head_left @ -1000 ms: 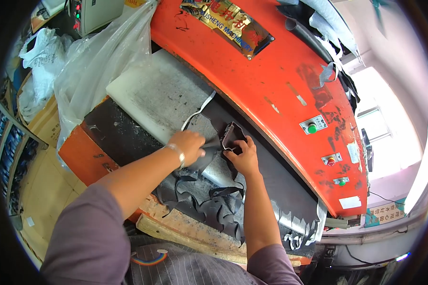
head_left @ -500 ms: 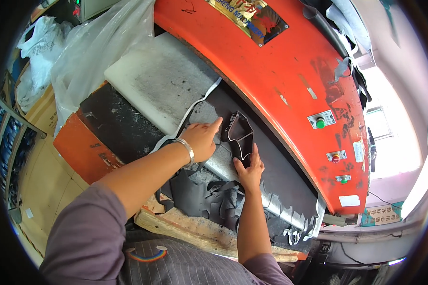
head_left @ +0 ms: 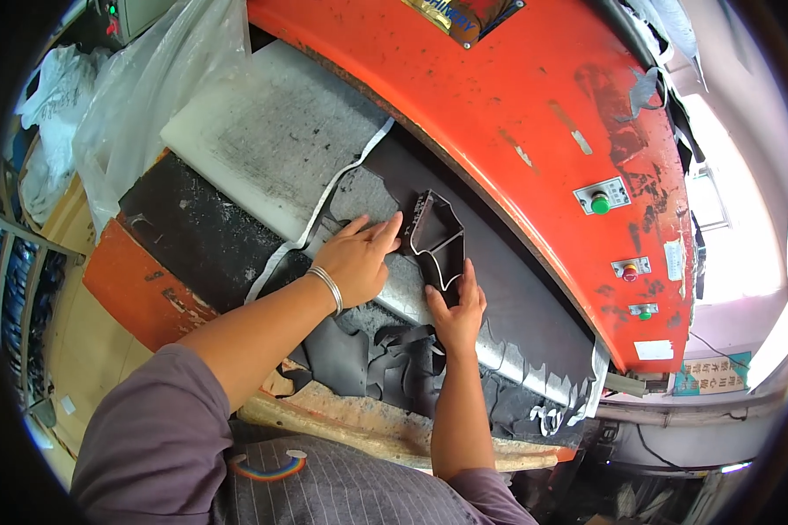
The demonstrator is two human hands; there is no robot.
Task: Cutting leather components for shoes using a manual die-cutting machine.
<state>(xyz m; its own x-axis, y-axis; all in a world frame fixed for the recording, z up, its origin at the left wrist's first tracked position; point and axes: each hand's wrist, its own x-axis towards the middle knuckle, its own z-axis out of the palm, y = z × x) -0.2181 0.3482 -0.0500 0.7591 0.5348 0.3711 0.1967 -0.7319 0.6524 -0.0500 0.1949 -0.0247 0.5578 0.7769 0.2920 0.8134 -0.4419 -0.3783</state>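
Observation:
A metal cutting die (head_left: 439,240) with dark walls and a cross-bar stands on a black sheet of material (head_left: 521,302). My right hand (head_left: 458,313) grips its near end, thumb on one side and fingers on the other. Just left of the die, my left hand (head_left: 355,267) lies with fingers stretched out over the sheet's cut edge, the index fingertip close to the die's wall. A bracelet circles that wrist. Under and beyond the left fingers, a cut-out gap shows the grey surface below. Dark offcuts (head_left: 337,357) are heaped between my forearms.
A large red machine beam (head_left: 499,131) spans the far side, bearing green and red push buttons (head_left: 600,203). Left of the sheet lies a thick whitish cutting board (head_left: 263,131). Clear plastic film (head_left: 162,96) hangs at the far left. A worn wooden edge (head_left: 350,426) runs in front of me.
My left hand has lowered and its fingers have spread flatter beside the die. My right hand keeps its hold on the die. The whole view has shifted slightly.

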